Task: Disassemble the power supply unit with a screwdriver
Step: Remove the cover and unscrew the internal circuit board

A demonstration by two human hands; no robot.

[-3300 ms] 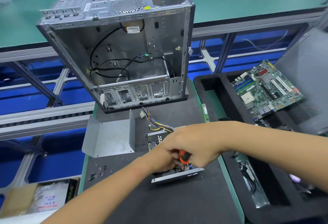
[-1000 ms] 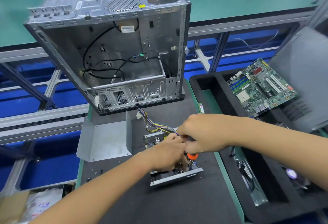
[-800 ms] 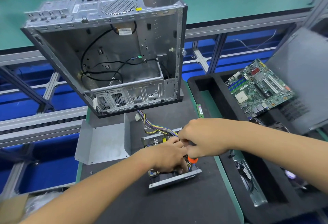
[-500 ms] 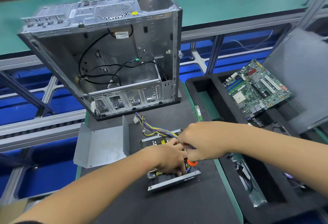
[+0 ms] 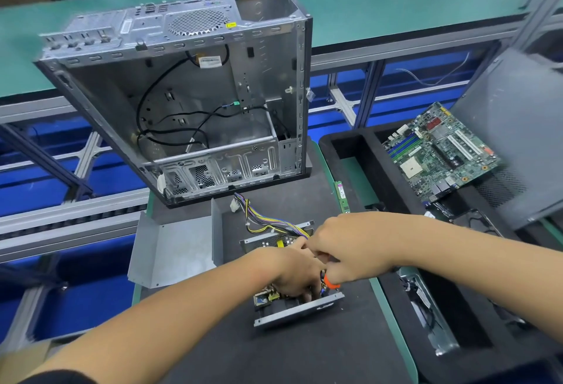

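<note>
The opened power supply unit (image 5: 297,310) lies on the black mat, its circuit board exposed inside a metal frame, and a bundle of coloured wires (image 5: 262,216) runs off its far end. My left hand (image 5: 292,271) presses down on the board's middle. My right hand (image 5: 350,249) is closed around an orange-handled screwdriver (image 5: 330,282), held upright over the unit's right side; only a bit of the handle shows below the fist. The tip is hidden. The unit's removed grey cover (image 5: 173,249) lies just to the left.
An emptied computer case (image 5: 189,100) stands tilted at the back of the mat. A black foam tray (image 5: 350,143) to the right holds a motherboard (image 5: 438,152) and a metal bracket (image 5: 432,319). A RAM stick (image 5: 342,196) lies on the mat's right edge.
Since 3.3 s ago my right hand rose and shifted back along the screwdriver handle, fingers now meeting my left hand's fingers. The unit stayed put; the view drifted slightly.
</note>
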